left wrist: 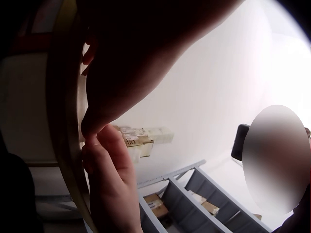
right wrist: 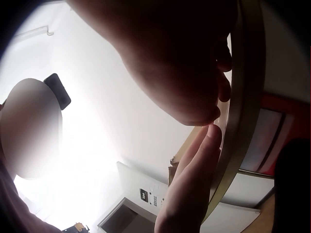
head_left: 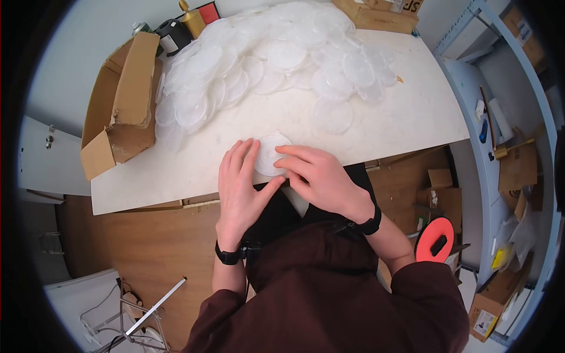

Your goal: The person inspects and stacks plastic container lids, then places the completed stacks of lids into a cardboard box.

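Note:
A round translucent plastic lid lies at the near edge of the white table, between both hands in the head view. My left hand rests along its left side, fingers fairly straight, thumb stretched toward the near rim. From the right, my right hand reaches over it; bent fingertips lie on top and the thumb is at the near rim, pinching it. Both thumb tips come close together there. In the wrist views the lid is mostly hidden behind the left hand and the right hand.
A large heap of similar lids covers the back of the table, with one loose lid nearer. An opened cardboard box stands at left, and bottles behind it. A wooden box sits back right, shelving beyond.

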### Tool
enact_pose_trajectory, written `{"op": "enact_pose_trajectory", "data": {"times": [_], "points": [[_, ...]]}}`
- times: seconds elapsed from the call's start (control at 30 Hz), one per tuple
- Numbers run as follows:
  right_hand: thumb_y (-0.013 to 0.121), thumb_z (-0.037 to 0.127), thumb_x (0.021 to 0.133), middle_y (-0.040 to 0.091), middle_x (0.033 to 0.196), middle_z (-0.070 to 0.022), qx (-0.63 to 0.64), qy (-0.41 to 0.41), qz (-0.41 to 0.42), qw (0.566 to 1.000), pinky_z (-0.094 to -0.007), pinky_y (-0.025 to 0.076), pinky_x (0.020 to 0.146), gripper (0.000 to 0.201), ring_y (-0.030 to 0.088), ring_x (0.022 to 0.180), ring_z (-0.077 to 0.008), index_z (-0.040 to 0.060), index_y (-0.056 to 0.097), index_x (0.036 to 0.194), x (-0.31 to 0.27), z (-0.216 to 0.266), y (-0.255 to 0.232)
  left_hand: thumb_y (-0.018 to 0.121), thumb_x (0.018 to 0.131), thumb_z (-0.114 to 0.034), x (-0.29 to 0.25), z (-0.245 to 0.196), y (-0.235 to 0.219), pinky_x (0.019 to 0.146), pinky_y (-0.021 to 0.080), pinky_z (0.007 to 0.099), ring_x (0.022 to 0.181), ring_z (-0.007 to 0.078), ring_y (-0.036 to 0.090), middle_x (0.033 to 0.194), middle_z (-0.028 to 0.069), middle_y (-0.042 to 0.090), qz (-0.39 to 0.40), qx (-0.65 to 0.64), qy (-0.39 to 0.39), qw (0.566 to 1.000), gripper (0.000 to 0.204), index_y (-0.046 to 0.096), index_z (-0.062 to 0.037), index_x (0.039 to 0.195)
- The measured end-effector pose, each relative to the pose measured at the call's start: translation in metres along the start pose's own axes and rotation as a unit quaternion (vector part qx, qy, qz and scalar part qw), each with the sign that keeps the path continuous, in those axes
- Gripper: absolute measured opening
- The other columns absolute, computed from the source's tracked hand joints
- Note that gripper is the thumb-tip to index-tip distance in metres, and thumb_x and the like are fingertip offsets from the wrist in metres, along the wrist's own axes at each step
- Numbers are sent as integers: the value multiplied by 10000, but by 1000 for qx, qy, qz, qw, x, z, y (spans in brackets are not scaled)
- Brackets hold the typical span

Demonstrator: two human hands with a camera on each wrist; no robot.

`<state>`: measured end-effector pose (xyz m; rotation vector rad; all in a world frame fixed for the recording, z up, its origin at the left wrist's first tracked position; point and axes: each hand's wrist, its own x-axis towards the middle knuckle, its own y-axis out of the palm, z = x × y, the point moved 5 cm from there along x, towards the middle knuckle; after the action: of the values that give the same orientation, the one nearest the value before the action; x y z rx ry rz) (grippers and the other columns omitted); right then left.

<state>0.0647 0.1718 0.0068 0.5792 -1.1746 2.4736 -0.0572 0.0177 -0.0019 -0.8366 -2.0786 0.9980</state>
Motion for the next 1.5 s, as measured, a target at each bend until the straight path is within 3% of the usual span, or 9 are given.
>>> {"op": "enact_pose_trajectory", "data": {"times": [0.07, 0.13, 0.17, 0.3, 0.53, 0.6, 0.63, 0.83, 1.5], "points": [[741, 35, 983, 765, 1341, -136, 86, 138, -14, 987, -440, 640, 836, 226, 764, 984, -336, 43, 788, 1203, -3, -8, -17, 943, 912, -377, 0, 0, 2, 1293, 413, 543, 1574, 429, 494, 1647, 197, 594, -3, 13, 15, 1000, 913, 558, -1, 1650], [744, 31, 985, 765, 1333, -145, 20, 137, -107, 985, -421, 645, 783, 220, 774, 956, -334, 27, 784, 1201, -8, -18, -39, 942, 913, -373, 0, -1, 2, 1293, 412, 546, 1573, 429, 494, 1654, 195, 589, -7, 15, 9, 1000, 916, 553, 1, 1653], [779, 38, 971, 753, 1312, -132, 5, 165, -131, 978, -434, 634, 846, 225, 762, 1032, -329, 38, 790, 1196, -12, -27, -47, 942, 914, -370, 0, -2, 2, 1293, 411, 548, 1572, 430, 495, 1661, 194, 584, -9, 18, 6, 1000, 919, 548, 3, 1656], [817, 51, 953, 713, 1271, -105, -179, 182, -103, 962, -435, 585, 980, 197, 678, 1174, -327, 49, 791, 1148, -22, -45, -62, 947, 909, -361, 0, -1, 4, 1292, 411, 551, 1573, 430, 494, 1662, 192, 587, -32, 9, 11, 999, 938, 532, 5, 1666], [801, 29, 961, 729, 1310, -117, -170, 132, -126, 968, -477, 561, 1047, 118, 659, 1238, -380, 40, 749, 1067, -27, -39, -57, 961, 891, -329, 0, 0, -1, 1291, 405, 548, 1572, 430, 496, 1636, 189, 618, -8, -18, -3, 1000, 970, 510, 15, 1678], [794, 34, 975, 731, 1360, -130, -59, 104, -136, 984, -494, 551, 1094, 101, 644, 1337, -404, 45, 742, 1061, -24, -25, -53, 962, 888, -324, 0, 0, 0, 1288, 406, 548, 1571, 428, 497, 1633, 186, 622, -5, -19, -2, 1000, 972, 510, 18, 1678], [792, 43, 981, 725, 1413, -141, -39, 94, -103, 989, -497, 543, 1135, 107, 609, 1436, -418, 48, 740, 1074, -20, -15, -49, 966, 883, -315, 1, -1, 0, 1283, 411, 544, 1567, 425, 500, 1628, 184, 629, -7, -17, -4, 1000, 982, 503, 22, 1681], [788, 49, 974, 716, 1470, -147, -39, 9, 0, 999, -507, 547, 1178, 143, 578, 1493, -435, 59, 750, 1112, -3, 11, -9, 987, 852, -297, 3, -2, -2, 1273, 423, 532, 1552, 418, 515, 1606, 187, 651, -6, -39, -20, 999, 1045, 468, 56, 1688], [769, 43, 926, 724, 1449, -185, -74, 36, -58, 995, -509, 603, 1098, 275, 649, 1425, -424, 45, 766, 1201, -4, 4, 14, 927, 915, -298, 0, -1, 2, 1282, 431, 552, 1569, 452, 506, 1609, 237, 625, -25, -8, 10, 1000, 877, 549, 28, 1636]]}}
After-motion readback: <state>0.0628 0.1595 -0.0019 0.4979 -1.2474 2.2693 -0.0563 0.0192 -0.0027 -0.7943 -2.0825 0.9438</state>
